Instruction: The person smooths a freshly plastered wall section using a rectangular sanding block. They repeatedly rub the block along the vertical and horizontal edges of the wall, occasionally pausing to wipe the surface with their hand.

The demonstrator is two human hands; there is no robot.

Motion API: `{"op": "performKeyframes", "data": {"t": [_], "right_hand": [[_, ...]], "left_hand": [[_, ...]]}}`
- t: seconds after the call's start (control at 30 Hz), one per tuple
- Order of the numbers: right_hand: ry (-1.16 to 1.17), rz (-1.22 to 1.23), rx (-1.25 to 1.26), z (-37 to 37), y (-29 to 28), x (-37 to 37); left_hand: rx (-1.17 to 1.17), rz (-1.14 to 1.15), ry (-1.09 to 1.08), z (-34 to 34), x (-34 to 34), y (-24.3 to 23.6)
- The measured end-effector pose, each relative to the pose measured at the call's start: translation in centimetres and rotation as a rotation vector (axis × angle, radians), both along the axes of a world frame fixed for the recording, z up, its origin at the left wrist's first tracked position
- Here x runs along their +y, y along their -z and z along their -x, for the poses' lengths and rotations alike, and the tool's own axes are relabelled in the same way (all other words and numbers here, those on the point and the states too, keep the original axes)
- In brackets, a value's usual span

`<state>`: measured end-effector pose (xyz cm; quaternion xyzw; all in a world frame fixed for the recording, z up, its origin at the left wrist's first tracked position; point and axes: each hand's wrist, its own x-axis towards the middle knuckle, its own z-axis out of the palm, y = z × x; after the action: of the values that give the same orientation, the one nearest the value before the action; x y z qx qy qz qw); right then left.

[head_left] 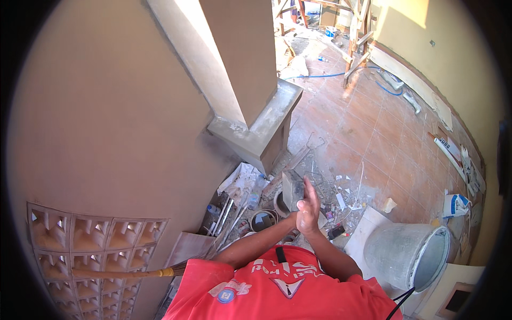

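In front of my red shirt, both hands are close together at a grey, flat-faced rectangular piece (292, 191) with a darker side; I cannot tell whether it is a block or a plastering float. My right hand (308, 209) has its fingers stretched out along the right side of this piece, its palm turned inward. Most of my left hand (294, 217) is hidden behind the right one, so its fingers do not show. A round bucket (263, 220) with something dark inside is on the floor just below and left of the hands.
Left is a plastered wall (117, 106) with pierced vent blocks (88, 234) and a broom (122, 273). A pillar ledge (256, 136) juts out ahead. Rubble and tile pieces (341, 201) litter the floor. Right lie a large grey drum (392, 248) and a sack (456, 205); wooden scaffolding (354, 48) stands far off.
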<state>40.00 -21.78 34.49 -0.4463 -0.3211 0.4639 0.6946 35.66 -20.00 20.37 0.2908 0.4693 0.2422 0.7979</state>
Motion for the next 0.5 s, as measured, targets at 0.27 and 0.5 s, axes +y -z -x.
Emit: {"op": "performKeyframes", "data": {"t": [0.27, 0.5], "right_hand": [[0.095, 0.223, -0.103, -5.9, 3.3, -0.3], [0.540, 0.674, -0.026, -22.2, 12.4, -9.4]], "left_hand": [[0.207, -0.071, 0.200, -3.4, -4.3, -4.9], [0.287, -0.219, 0.341, 8.1, -4.8, -0.5]]}}
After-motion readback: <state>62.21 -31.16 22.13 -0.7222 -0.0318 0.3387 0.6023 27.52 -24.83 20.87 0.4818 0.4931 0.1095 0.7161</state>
